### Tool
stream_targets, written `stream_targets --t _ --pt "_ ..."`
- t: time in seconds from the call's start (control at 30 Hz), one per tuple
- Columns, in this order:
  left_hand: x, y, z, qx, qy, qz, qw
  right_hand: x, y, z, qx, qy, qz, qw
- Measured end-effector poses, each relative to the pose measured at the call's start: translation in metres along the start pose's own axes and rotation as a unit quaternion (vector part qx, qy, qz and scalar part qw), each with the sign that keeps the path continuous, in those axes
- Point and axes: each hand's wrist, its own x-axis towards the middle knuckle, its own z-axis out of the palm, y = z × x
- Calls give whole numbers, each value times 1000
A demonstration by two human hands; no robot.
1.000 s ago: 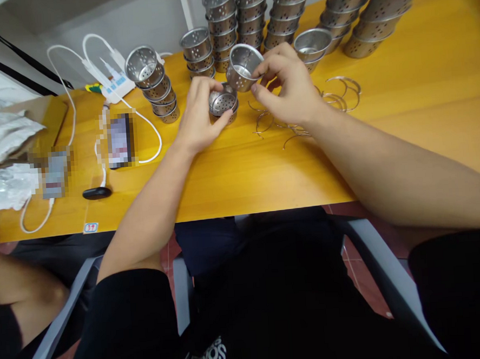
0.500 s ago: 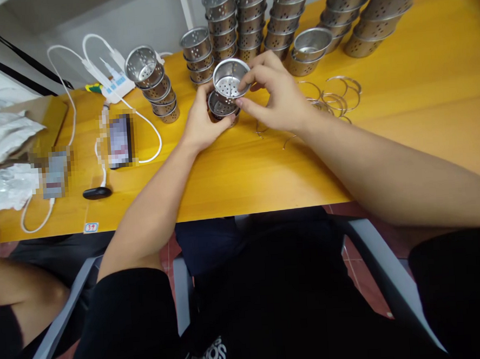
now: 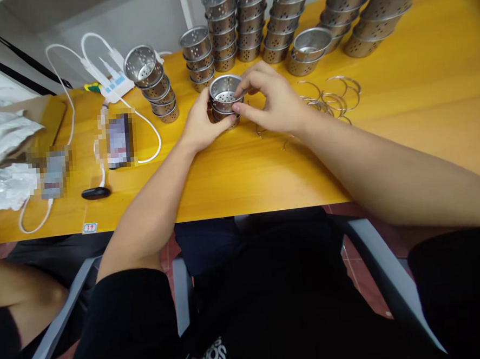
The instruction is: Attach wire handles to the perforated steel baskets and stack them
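Note:
In front of me a perforated metal cup (image 3: 224, 100) sits nested in a lower perforated cup (image 3: 232, 121) on the table. My left hand (image 3: 199, 119) is wrapped round the lower cup from the left, its thumb across the front. My right hand (image 3: 270, 99) pinches the upper cup's rim on the right side, with thumb outside and fingers at the edge. Right of my right hand lie several loose thin metal rings (image 3: 333, 100) on the table top.
Stacks of perforated cups (image 3: 250, 22) line the back, with a shorter stack (image 3: 164, 95) on the left and a low pair (image 3: 309, 50) on the right. A power strip (image 3: 118, 86), a phone (image 3: 118, 141) and white cables lie left. A co-worker's arm (image 3: 22, 285) shows at far left.
My right hand has lowered the upper cup into the lower one, which my left hand keeps holding in place.

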Motion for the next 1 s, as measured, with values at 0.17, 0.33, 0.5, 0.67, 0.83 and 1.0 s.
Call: stream_targets --t 0.17,0.33,0.5,0.67,0.83,1.0 --pt "-1 14 -5 26 -27 -31 999 -1 -6 -2 -18 -1 26 999" --pt "0 27 -8 43 -56 -52 996 -1 -12 1 -19 -2 60 998" --pt "-1 30 -7 42 -66 -58 995 -1 -11 3 -3 -2 55 998" --pt "-4 26 -8 36 -63 -56 996 -3 -7 3 20 10 22 999" --pt "1 7 -12 37 -16 -89 995 -2 4 5 32 21 9 999" --pt "1 23 -25 138 21 -127 982 -2 17 7 43 23 40 998"
